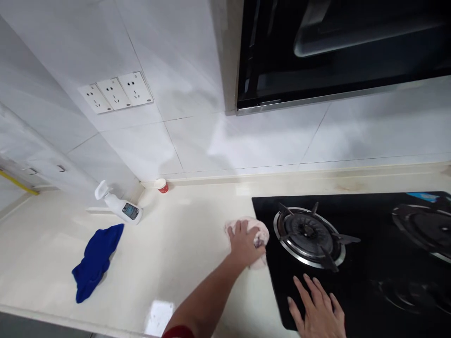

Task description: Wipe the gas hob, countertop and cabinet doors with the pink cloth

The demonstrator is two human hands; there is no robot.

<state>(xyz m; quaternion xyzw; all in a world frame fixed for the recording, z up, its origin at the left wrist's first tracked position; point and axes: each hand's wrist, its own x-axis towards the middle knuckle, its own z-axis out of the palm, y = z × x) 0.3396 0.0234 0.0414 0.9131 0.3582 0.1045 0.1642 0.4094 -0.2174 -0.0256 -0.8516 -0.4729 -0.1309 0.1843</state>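
Note:
My left hand (244,244) presses a crumpled pale pink cloth (261,232) onto the cream countertop, right beside the left edge of the black gas hob (278,291). Its fingers curl over the cloth, and the palm hides part of it. At the hob's front left, my right hand (319,310) is laid over the glass, fingers spread, holding nothing. Just beyond it sits the left burner (308,234) with its metal pan support.
On the counter (183,234) to the left lie a dark blue cloth (97,263) and a white spray bottle (121,204). A small red and white cup (161,185) stands by the wall. Sockets (116,92) are on the tiles; a black range hood (334,56) overhangs the hob.

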